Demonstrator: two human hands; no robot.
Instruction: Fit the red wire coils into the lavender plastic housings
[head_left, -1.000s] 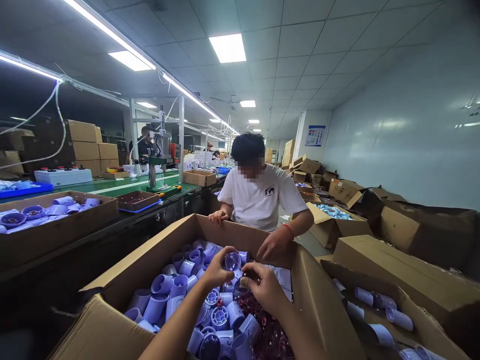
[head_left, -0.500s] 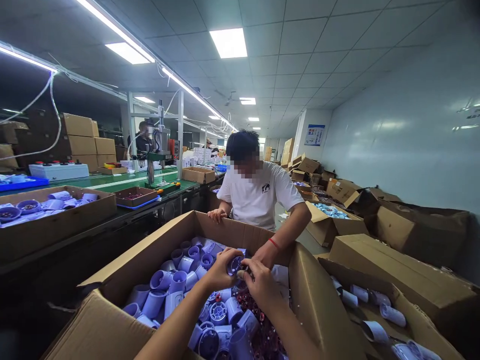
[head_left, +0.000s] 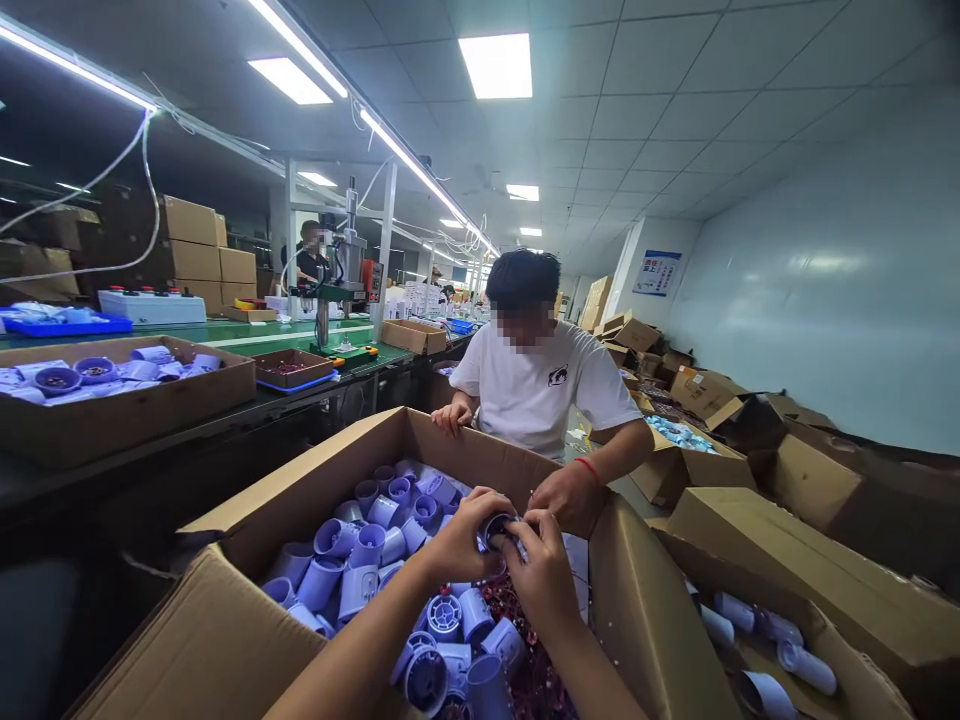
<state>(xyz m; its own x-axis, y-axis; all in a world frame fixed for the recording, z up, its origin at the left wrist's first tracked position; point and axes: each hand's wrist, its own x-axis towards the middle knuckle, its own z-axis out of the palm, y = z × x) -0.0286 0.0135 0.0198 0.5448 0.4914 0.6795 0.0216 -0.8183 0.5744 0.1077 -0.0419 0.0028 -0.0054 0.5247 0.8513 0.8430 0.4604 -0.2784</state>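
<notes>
My left hand (head_left: pixel 466 540) is wrapped round a pale violet, round plastic housing (head_left: pixel 493 528), its open mouth tilted towards my right hand. The fingers of my right hand (head_left: pixel 541 575) are pinched together at that mouth; whatever they hold is hidden. Both hands are above a large cardboard box (head_left: pixel 292 482). Inside it, many similar cup-shaped housings (head_left: pixel 367 543) lie in a loose heap. Under my right hand lies a pile of small dark red parts (head_left: pixel 529 655), too small to make out singly.
Across the box stands a co-worker in a white shirt (head_left: pixel 536 390), one hand (head_left: pixel 450 414) on the rim, the other (head_left: pixel 568 495) over the box's far right corner. More boxes (head_left: pixel 810 570) are at right. A green workbench (head_left: pixel 247 345) with a press (head_left: pixel 349 260) runs at left.
My right fingers have moved closer into the housing's mouth. The co-worker's hand at the right has lifted out of the box. The whole view has shifted slightly.
</notes>
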